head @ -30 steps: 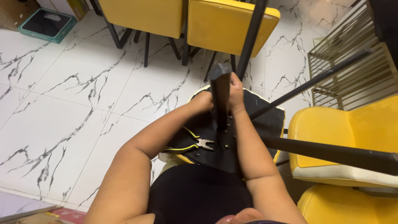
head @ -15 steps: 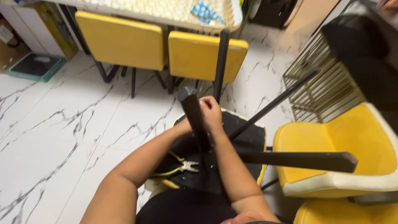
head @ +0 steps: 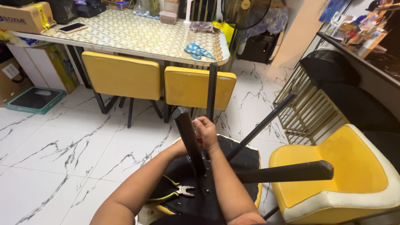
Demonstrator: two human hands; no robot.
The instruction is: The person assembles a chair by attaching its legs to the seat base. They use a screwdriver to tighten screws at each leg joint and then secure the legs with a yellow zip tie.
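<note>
An upturned chair with a black underside [head: 233, 160] and yellow seat edge lies in front of me, its black legs pointing up. My right hand [head: 206, 132] grips the nearest black leg [head: 188, 137] near its top. My left hand [head: 182, 146] sits behind that leg, mostly hidden by it, pressed against its lower part. A pair of pliers [head: 181, 191] with black and yellow handles rests on the chair's underside, just left of the leg's base plate [head: 207, 186].
Two yellow chairs [head: 125, 77] stand at a patterned table [head: 137, 35] ahead. Another yellow chair [head: 333, 179] is at my right, beside a gold wire rack [head: 308, 112]. A floor scale [head: 35, 100] lies far left on the marble floor.
My view has tilted up, bringing the table and room into sight. Both hands stay on the same chair leg; the pliers have not moved.
</note>
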